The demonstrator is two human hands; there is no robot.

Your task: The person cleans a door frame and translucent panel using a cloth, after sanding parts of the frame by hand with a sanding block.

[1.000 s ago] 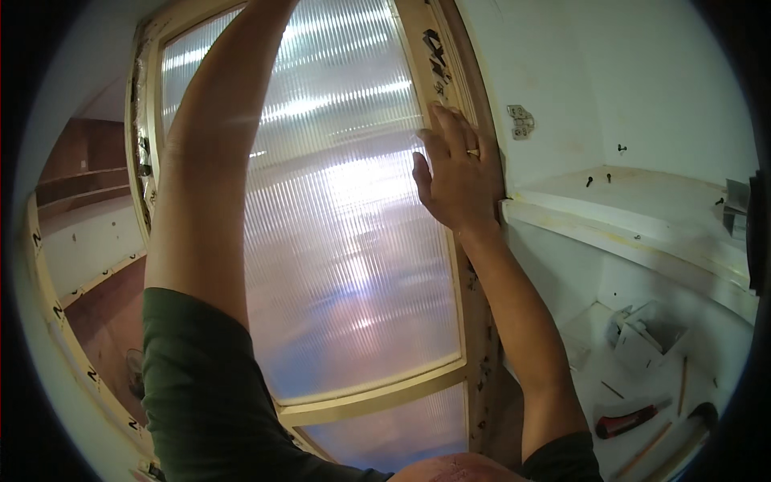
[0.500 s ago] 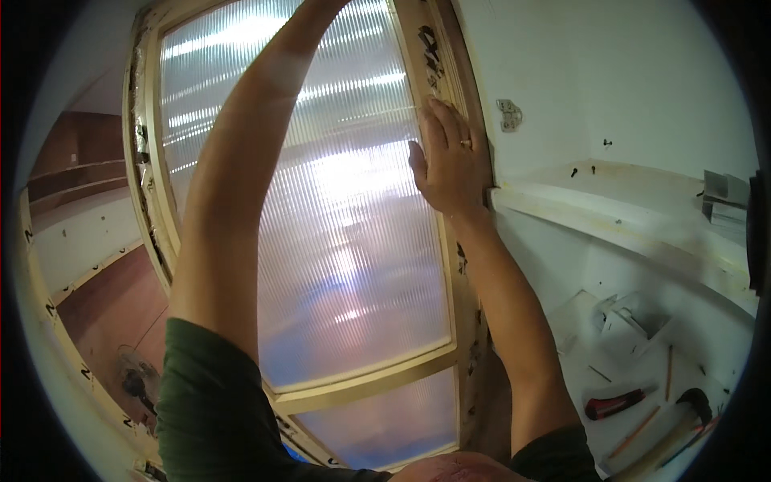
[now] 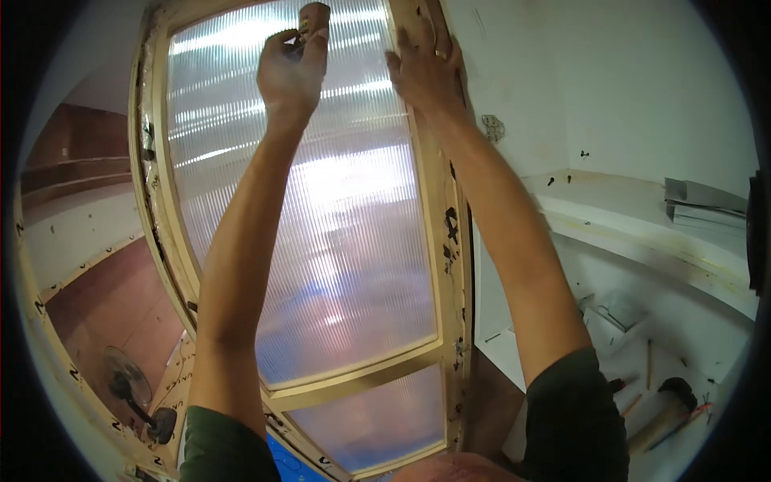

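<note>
A tall wooden-framed door or panel with a ribbed, see-through sheet stands in front of me. Near its top, my left hand is closed around a short brown cylinder-like thing, whose exact kind I cannot make out. My right hand lies with fingers spread on the frame's right upright, close to the top. A ring is on one of its fingers.
At the right, a white shelf bears some thin grey sheets. Below lie a hammer and pencils. A metal hinge is on the wall. A small fan stands at lower left.
My left hand has come down into view with the brown thing in it. My right hand has slid higher up the frame, and the view has shifted a little.
</note>
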